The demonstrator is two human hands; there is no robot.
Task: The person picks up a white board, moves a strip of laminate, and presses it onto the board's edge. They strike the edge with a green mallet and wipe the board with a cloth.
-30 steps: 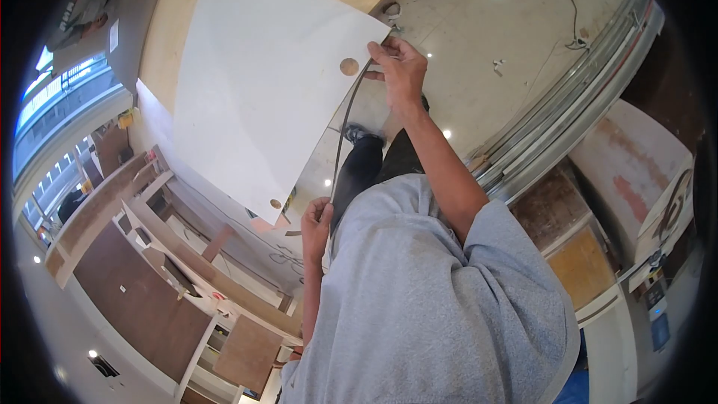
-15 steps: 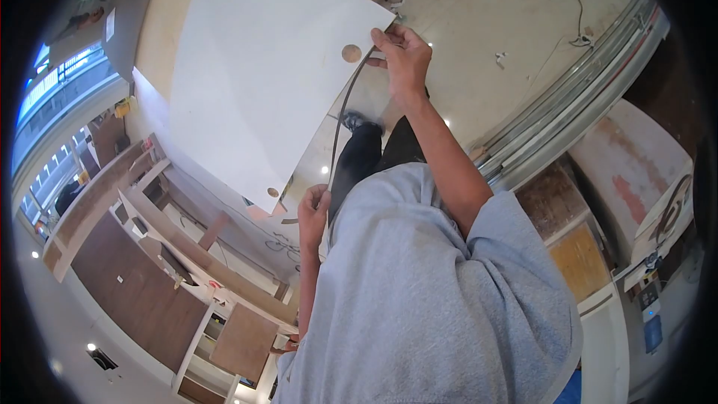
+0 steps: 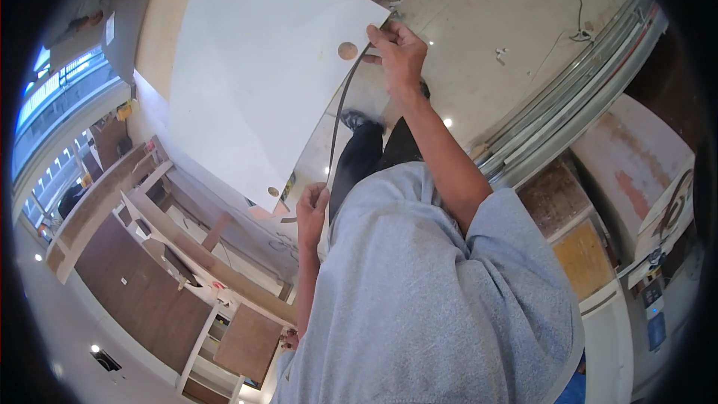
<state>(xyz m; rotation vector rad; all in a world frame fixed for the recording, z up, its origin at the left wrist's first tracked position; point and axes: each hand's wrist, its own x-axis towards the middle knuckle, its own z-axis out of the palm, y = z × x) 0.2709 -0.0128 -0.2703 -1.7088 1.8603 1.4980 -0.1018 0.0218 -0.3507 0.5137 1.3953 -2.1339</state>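
Barely moved, right hand (image 3: 404, 56) holds strip (image 3: 343, 94) beside white panel (image 3: 254, 82).

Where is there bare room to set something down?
The flat white panel is bare between its two round holes and the pale yellow wooden board. Crowded along its near edge: the right hand, left hand and long thin dark strip.

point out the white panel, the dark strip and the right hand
White panel (image 3: 254, 78), head view: middle of its face
Dark strip (image 3: 339, 109), head view: its bowed middle stretch
Right hand (image 3: 402, 57), head view: back of the hand
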